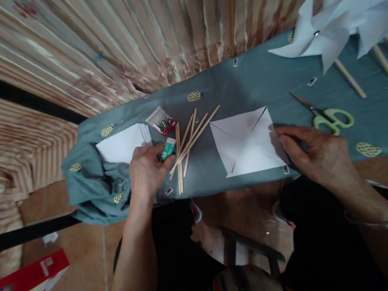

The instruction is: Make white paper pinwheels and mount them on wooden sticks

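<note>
My left hand is closed around a small green-and-white glue stick, beside the thin wooden sticks. A square white paper lies flat in front of me, with slits cut in from its corners. At its right edge, the thumb and forefinger of my right hand pinch the paper. Just behind my left hand, a stack of white paper rests on the cloth. An open red-and-white box of metal pins stands past the glue stick.
Green-handled scissors lie to the right of the paper. Several finished paper pinwheels on wooden sticks rest at the far right. A grey-green patterned cloth covers the narrow table, with a striped curtain behind. A red box is at lower left.
</note>
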Tool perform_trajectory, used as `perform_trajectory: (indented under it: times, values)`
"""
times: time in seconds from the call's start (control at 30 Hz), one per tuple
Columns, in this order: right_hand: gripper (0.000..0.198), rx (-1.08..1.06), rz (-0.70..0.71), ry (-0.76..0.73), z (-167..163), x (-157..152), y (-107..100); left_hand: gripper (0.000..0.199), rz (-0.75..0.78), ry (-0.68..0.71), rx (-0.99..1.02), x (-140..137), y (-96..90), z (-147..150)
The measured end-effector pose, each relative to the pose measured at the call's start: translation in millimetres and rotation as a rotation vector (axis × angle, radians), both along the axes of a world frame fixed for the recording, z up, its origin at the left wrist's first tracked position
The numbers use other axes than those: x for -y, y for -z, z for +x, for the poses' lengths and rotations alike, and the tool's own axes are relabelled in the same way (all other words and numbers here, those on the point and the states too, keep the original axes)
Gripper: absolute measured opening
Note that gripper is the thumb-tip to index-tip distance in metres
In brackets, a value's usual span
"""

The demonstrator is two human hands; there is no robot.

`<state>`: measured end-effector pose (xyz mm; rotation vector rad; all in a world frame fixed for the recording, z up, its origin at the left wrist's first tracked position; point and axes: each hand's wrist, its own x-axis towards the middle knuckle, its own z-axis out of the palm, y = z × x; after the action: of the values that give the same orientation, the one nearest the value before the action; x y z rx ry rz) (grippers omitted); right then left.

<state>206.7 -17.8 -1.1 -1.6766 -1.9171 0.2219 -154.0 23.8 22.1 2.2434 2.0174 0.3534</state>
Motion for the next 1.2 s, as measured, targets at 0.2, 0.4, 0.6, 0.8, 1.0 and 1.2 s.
perform_trajectory:
  times: [0.2, 0.4, 0.6, 0.8, 1.0, 1.2]
  values:
    - [0.030, -0.059, -0.015, -0.026, -9, -5, -7, 0.024, -0.055, -0.093, 0.237, 2, 3.4, -6]
    - [0.025, -0.313, 0.004, 0.030, -30, -8, -14, 0.044, -0.337, -0.204, 1.256, 2, -11.2, 39]
    - [0.032, -0.948, -0.411, -0.109, -51, -11, -21, 0.049, -0.943, -0.079, 1.598, 30, -3.3, 116]
    - [0.027, -1.138, -0.533, -0.042, -38, -11, -23, 0.050, -0.872, 0.026, 1.508, 29, 2.5, 125]
    - [0.020, -1.295, -0.399, 0.098, -16, -13, -16, 0.047, -0.710, -0.036, 1.524, 12, -5.8, 121]
    - [0.025, -1.486, -0.525, 0.113, -23, -10, -16, 0.032, -0.572, -0.054, 1.657, 13, -1.3, 143]
